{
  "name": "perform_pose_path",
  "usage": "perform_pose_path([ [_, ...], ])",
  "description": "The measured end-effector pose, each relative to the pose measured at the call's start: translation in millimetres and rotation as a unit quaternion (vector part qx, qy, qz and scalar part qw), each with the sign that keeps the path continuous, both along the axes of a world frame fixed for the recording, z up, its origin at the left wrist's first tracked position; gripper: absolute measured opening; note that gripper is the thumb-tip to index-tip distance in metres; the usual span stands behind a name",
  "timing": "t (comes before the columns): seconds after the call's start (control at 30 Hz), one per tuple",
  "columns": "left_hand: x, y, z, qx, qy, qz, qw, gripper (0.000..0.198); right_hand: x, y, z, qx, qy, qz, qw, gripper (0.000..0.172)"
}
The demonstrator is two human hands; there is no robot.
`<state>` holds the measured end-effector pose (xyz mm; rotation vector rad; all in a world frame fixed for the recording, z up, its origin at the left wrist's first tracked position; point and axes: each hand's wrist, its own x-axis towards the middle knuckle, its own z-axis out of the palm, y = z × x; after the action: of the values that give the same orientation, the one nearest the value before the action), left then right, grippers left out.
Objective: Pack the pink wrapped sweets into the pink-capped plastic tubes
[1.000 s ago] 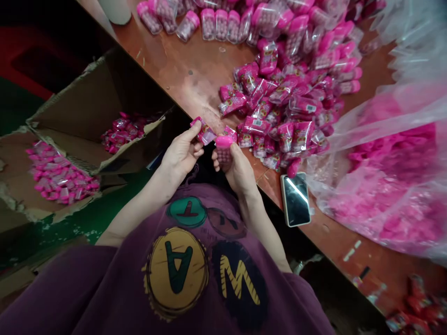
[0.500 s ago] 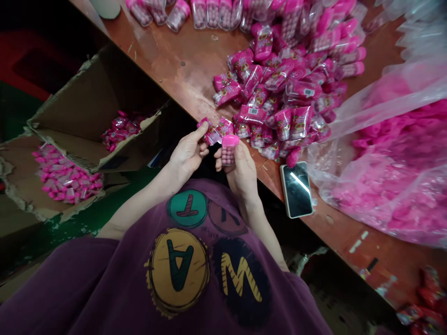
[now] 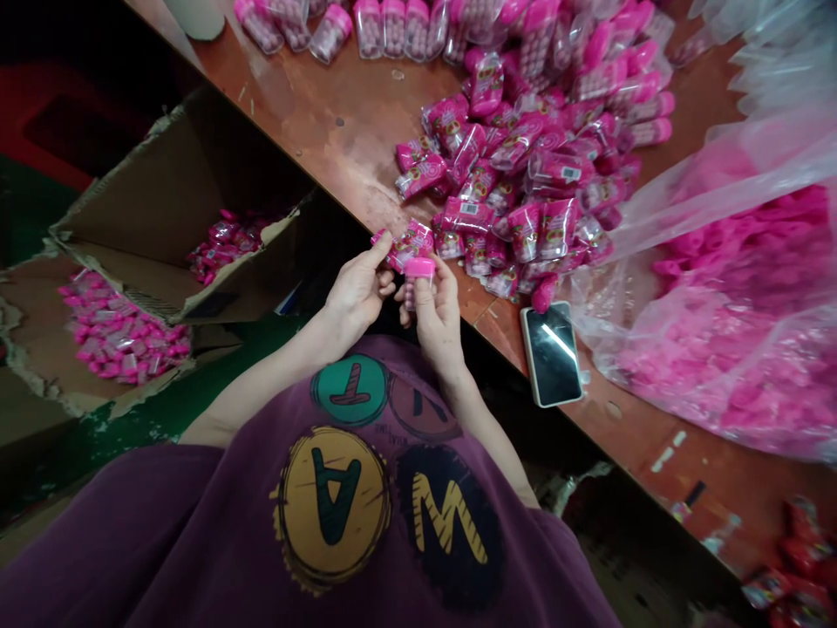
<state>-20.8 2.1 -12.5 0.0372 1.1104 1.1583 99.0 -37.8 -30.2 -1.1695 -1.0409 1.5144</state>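
Note:
Near the table's front edge, my right hand (image 3: 439,318) grips a small clear bottle (image 3: 419,272) with a pink cap and pink balls inside. My left hand (image 3: 359,288) pinches pink printed wrappers (image 3: 406,247) between thumb and fingers, just left of the bottle. The bottle's cap overlaps the wrappers in view; whether they touch I cannot tell. Behind my hands lies a heap of bottles in pink printed wrappers (image 3: 516,183). Bare pink-capped bottles (image 3: 393,28) stand in a row at the back of the table.
A phone (image 3: 553,353) lies by the front edge of the reddish table (image 3: 314,131). To the right is a clear bag of pink pieces (image 3: 732,340). Cardboard boxes (image 3: 137,205) with pink items stand at the lower left. Red packets (image 3: 801,567) lie at the far right.
My right hand has moved slightly left with the bottle, and its thumb now lies over the bottle's front. The left hand still holds the wrappers.

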Motion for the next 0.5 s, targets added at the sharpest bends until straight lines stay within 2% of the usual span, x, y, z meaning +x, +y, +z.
perform_pose_path([
  [0.2,3,-7,0.6,0.056,0.005,-0.021,0.998,0.052,2,-1,-3.7,-0.028,0.031,0.039,0.998,0.055],
  [0.3,0,-12,5.6,0.069,0.032,-0.056,0.996,0.053,4,0,-4.1,-0.039,0.047,0.052,0.997,0.056],
  [0.5,-7,-17,7.2,0.085,0.024,-0.130,0.988,0.044,7,-1,-5.4,0.058,-0.088,0.052,0.993,0.062],
])
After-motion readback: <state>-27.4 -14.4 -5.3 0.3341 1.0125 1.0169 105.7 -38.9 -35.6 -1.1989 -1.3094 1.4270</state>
